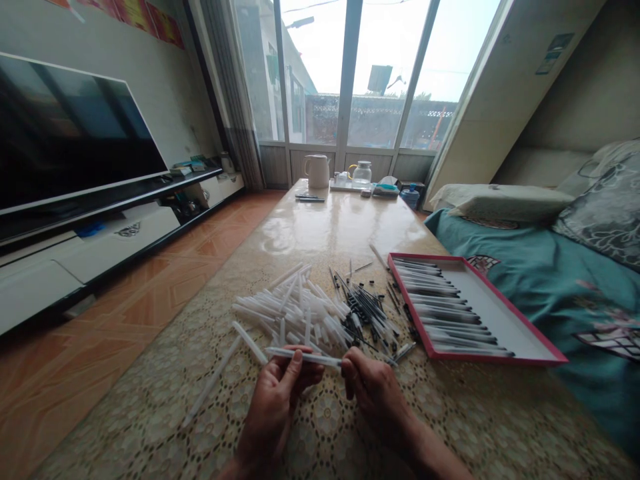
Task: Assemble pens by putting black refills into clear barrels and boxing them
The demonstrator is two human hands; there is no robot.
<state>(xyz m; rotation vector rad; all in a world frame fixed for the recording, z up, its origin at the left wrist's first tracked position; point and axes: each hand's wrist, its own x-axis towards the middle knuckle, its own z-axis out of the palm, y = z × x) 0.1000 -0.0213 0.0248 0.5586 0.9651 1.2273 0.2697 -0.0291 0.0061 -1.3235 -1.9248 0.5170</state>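
Observation:
A pen with a whitish see-through barrel (pixel 325 359) lies level between my two hands. My left hand (pixel 273 400) is closed round its left part, thumb on top. The fingers of my right hand (pixel 380 390) pinch the pen's right end and hide its tip. Just beyond my hands is a loose heap of white pen barrels (pixel 285 310). Beside that heap, on the right, lie dark pen refills (pixel 367 303) with small black pieces among them. A red-edged shallow box (pixel 520 360) holds a row of pens (pixel 445 300) with dark ends.
The long table has a patterned cover (pixel 200 353). At its far end stand a beige jug (pixel 318 172), a glass pitcher (pixel 363 173) and a tissue pack (pixel 385 189). A sofa with a teal cover (pixel 500 247) borders the right side, and a television cabinet (pixel 125 237) is at left.

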